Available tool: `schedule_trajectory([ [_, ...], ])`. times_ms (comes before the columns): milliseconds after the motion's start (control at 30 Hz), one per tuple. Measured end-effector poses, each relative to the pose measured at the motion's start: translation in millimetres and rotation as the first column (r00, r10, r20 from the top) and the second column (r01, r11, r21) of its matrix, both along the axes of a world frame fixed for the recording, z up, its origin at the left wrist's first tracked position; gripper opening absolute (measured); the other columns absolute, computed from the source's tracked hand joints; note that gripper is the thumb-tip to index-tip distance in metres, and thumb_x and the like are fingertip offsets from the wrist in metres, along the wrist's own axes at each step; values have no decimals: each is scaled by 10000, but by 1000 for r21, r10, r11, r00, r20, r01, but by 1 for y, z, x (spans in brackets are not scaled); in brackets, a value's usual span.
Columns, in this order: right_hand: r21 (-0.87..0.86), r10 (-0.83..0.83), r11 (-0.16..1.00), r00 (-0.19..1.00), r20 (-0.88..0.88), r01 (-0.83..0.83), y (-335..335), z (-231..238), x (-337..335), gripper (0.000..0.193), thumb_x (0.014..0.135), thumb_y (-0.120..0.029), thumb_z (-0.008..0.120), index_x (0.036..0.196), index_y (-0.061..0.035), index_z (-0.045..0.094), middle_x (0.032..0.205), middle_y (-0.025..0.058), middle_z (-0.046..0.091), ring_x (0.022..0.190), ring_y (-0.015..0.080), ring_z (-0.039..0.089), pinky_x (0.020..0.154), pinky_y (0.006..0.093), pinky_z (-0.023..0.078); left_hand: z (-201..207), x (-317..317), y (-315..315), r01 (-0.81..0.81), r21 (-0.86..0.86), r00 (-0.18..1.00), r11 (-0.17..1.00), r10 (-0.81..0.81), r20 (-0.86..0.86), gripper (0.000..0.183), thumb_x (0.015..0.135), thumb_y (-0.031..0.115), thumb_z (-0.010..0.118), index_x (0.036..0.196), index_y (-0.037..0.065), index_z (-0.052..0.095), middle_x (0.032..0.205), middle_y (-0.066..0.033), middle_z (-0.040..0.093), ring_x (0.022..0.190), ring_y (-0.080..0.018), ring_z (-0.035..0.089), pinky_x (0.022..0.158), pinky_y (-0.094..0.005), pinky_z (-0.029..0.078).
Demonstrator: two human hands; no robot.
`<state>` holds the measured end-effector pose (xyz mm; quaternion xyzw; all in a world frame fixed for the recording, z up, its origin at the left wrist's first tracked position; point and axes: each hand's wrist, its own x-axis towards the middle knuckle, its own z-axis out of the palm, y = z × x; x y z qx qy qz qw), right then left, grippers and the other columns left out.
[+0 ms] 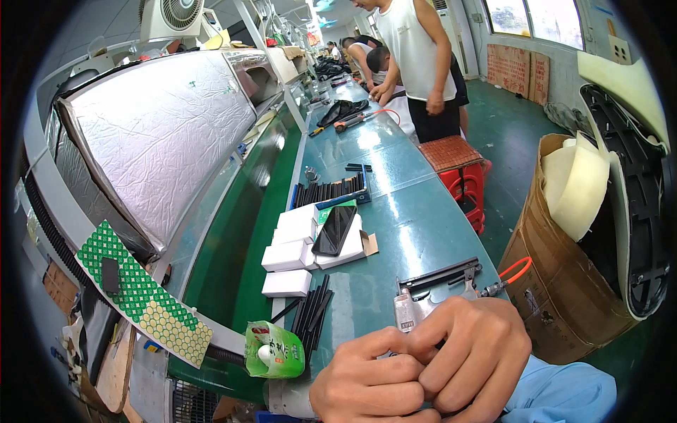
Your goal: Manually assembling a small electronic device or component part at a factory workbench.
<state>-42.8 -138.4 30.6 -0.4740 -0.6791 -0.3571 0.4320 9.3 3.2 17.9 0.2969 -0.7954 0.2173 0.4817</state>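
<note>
Close together at the bottom of the head view, my left hand [370,377] and my right hand [479,352] meet knuckle to knuckle. Both have curled fingers, and whatever they may pinch is hidden between them. Just beyond them on the green bench lies a pneumatic staple gun [423,303], joined to an orange air hose [520,269]. Left of my hands are a green plastic packet [275,350] and a loose bundle of black strips [310,317]. Farther up, a black smartphone [334,230] rests on small white boxes [288,256].
A blue tray [364,192] of black strips stands behind the phone. Along the left runs a green conveyor belt [229,264]. On the right are a cardboard box [564,275] with foam pieces and a red stool [451,155]. A person in a white top [416,49] stands farther along.
</note>
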Motion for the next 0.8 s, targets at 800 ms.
schedule_trajectory([
  [800, 50, -33, 998, 997, -65, 36, 2, -5, -6, 301, 884, -33, 668, 603, -89, 579, 521, -67, 422, 389, 73, 348, 424, 302, 225, -1, -2, 0, -26, -10, 999, 1000, 26, -21, 67, 808, 49, 712, 762, 56, 664, 639, 13, 481, 526, -117, 401, 511, -303, 286],
])
